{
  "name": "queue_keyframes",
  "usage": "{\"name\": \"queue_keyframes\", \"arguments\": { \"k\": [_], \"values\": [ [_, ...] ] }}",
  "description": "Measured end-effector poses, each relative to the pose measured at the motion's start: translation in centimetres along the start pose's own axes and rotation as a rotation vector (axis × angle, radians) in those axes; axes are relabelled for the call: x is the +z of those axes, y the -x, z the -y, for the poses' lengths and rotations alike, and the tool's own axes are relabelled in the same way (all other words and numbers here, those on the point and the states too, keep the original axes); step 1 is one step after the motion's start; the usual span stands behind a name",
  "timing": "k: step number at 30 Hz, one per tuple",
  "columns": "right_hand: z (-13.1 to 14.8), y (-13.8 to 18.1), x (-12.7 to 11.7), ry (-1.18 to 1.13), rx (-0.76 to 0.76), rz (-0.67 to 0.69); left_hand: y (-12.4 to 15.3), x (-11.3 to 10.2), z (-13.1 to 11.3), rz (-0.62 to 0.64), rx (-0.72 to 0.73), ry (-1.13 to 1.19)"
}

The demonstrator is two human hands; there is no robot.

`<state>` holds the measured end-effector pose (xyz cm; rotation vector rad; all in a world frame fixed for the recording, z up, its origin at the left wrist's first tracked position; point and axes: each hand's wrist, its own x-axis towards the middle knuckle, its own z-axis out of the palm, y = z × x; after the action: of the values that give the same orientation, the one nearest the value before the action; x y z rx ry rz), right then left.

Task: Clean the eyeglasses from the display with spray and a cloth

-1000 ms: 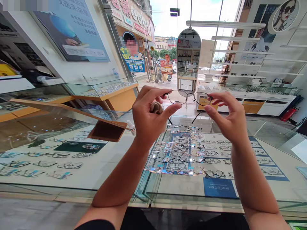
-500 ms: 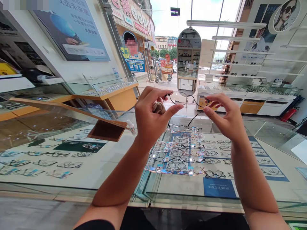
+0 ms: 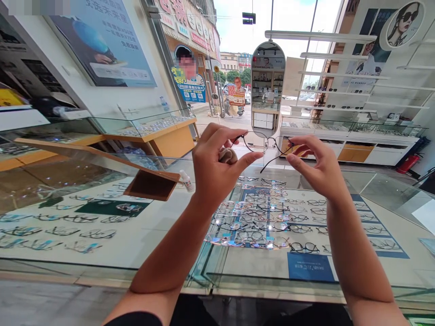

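A pair of thin dark-rimmed eyeglasses [image 3: 267, 144] is held up above the glass counter, between both hands. My left hand [image 3: 215, 158] is closed, its index finger at the left end of the frame and its thumb stretched out below the lens. A bunched grey-beige cloth [image 3: 228, 156] is tucked in that palm. On the other side, my right hand [image 3: 319, 165] pinches the right end of the frame between thumb and fingers. One dark temple slants down and left beneath the right lens.
Rows of eyeglasses [image 3: 304, 247] lie inside the glass display counter [image 3: 244, 276], with a blue card [image 3: 311, 267] near its front. Left of my hands are a small white bottle [image 3: 186, 181] and a brown wooden stand [image 3: 152, 184]. A tall mirror [image 3: 268, 88] stands beyond.
The eyeglasses have turned slightly between my hands. The temple below the right lens has swung to the left. Both hands keep their hold and have barely shifted.
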<state>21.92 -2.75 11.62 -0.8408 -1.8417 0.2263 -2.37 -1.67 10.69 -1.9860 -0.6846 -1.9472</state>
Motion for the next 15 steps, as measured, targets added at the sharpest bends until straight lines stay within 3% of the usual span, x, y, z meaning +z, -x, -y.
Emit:
{"name": "queue_keyframes", "arguments": {
  "k": [15],
  "values": [
    [-0.82, -0.26, 0.18, -0.161, 0.083, 0.064, 0.18, -0.03, -0.28, 0.028, -0.075, -0.044]
  ]
}}
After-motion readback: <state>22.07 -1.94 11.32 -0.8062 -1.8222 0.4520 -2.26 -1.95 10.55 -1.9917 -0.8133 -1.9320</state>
